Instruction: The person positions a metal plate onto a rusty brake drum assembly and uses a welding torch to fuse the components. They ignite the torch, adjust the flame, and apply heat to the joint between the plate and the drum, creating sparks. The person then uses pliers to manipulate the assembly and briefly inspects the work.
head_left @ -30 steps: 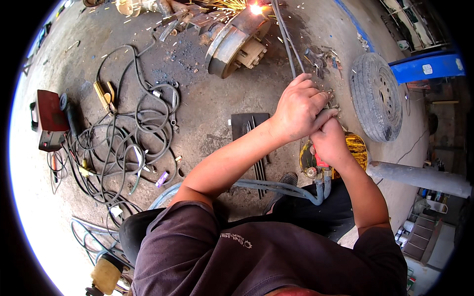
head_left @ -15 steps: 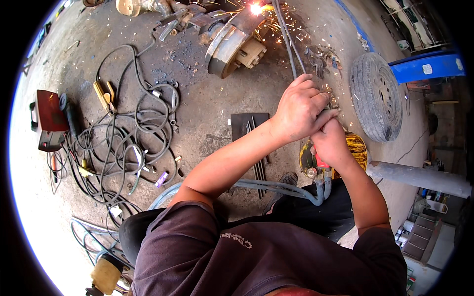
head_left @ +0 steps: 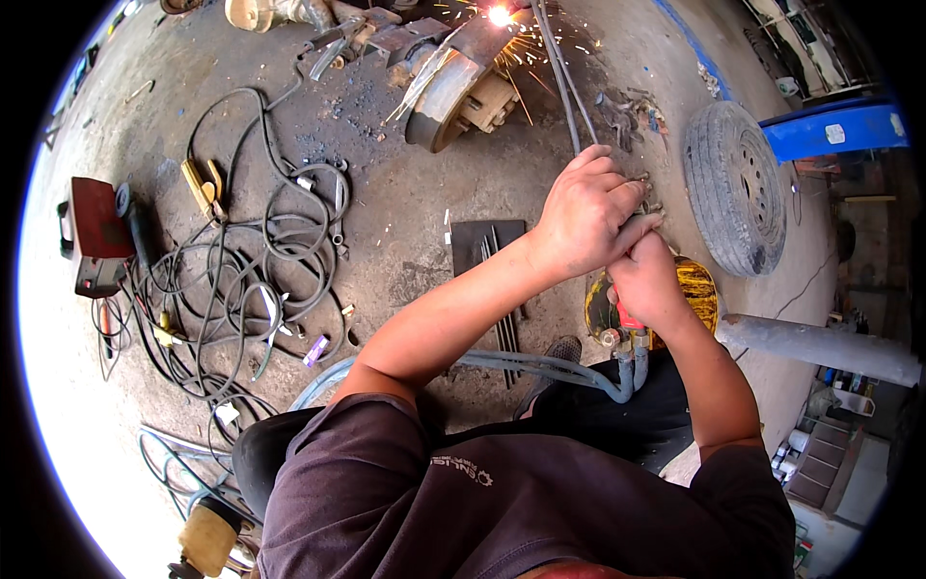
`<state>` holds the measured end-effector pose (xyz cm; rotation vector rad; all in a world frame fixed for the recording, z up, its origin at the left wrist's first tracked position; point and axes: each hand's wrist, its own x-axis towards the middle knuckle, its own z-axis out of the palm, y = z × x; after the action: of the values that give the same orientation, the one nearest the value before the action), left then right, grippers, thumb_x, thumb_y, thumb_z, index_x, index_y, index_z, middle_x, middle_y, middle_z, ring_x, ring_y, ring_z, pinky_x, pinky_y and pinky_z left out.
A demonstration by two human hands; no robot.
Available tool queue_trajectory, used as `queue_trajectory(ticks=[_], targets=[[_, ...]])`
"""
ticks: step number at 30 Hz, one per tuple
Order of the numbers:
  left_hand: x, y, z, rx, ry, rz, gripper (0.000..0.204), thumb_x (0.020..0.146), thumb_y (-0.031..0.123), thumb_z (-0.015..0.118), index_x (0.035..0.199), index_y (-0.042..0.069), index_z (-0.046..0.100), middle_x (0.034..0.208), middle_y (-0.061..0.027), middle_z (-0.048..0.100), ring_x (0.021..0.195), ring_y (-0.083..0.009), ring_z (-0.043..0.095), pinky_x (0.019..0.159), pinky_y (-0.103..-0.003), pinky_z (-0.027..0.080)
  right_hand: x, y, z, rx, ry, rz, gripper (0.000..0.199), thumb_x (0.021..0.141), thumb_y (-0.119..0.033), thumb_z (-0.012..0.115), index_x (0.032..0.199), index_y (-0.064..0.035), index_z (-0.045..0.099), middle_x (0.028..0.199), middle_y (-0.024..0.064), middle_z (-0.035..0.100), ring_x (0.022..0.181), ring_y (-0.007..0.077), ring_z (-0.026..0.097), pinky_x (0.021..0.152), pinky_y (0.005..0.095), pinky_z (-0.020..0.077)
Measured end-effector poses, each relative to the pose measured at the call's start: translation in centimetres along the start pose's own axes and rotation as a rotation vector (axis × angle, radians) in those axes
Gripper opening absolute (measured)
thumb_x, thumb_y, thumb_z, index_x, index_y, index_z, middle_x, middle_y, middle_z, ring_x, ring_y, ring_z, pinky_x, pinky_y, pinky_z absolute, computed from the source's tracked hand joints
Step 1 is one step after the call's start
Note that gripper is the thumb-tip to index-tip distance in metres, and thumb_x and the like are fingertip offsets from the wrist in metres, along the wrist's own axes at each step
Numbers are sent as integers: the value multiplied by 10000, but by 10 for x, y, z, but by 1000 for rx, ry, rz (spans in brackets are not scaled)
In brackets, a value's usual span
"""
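Open-air metal workshop or repair yard. Stained concrete floor point(head_left: 405, 222); tangled cables and hoses point(head_left: 241, 280); red welding machine point(head_left: 95, 234); sparks point(head_left: 502, 17) at a rusty brake drum point(head_left: 453, 82); loose tyre point(head_left: 735, 188); steel pipe point(head_left: 820, 347); scattered scrap.

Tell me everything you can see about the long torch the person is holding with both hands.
The torch is a long, thin pair of dark metal tubes running from the hands up to a bright flame with sparks at a rusty metal part. The left hand grips it above the right hand. Below the hands, fittings join two grey hoses curving down across the concrete floor.
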<state>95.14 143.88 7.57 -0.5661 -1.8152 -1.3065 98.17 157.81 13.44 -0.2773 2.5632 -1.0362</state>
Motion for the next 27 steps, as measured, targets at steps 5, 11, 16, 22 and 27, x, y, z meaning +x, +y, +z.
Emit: queue_trajectory(ticks=[5, 11, 16, 22, 27], targets=[[0, 1, 1, -2, -2, -1, 319, 695, 231, 866, 853, 12, 695, 695, -105, 607, 729, -305, 618, 957, -498, 500, 0, 4, 0, -5, -3, -25, 132, 937, -79, 587, 948, 53, 579, 706, 64, 594, 513, 141, 591, 446, 317, 456], [0, 2, 2, -15, 10, 4, 324, 693, 235, 870, 847, 11, 693, 689, -106, 600, 722, -306, 611, 955, -493, 500, -1, 6, -1, -18, -5, -1, 126, 944, -81, 596, 904, 33, 560, 695, 52, 584, 508, 129, 584, 442, 311, 449], [-1, 1, 3, -7, -7, -1, 330, 692, 245, 872, 836, 12, 688, 682, -104, 592, 712, -306, 603, 943, -490, 501, -1, 9, -1, -10, 1, -41, 122, 945, -77, 598, 905, 31, 560, 697, 50, 585, 503, 130, 584, 439, 312, 445], [-2, 2, 4, -10, 28, 12, 335, 695, 251, 871, 839, 10, 690, 695, -114, 605, 725, -313, 613, 941, -493, 503, -1, 11, -1, -17, 7, -38, 116, 942, -74, 606, 917, 33, 569, 699, 48, 587, 514, 124, 582, 445, 312, 443], [-1, 3, 2, -8, -4, 15, 336, 701, 246, 868, 852, 3, 694, 694, -116, 608, 722, -313, 615, 933, -492, 504, -3, 9, -1, -4, 6, -46, 113, 934, -67, 612, 926, 40, 579, 693, 47, 585, 512, 125, 583, 443, 312, 443]])
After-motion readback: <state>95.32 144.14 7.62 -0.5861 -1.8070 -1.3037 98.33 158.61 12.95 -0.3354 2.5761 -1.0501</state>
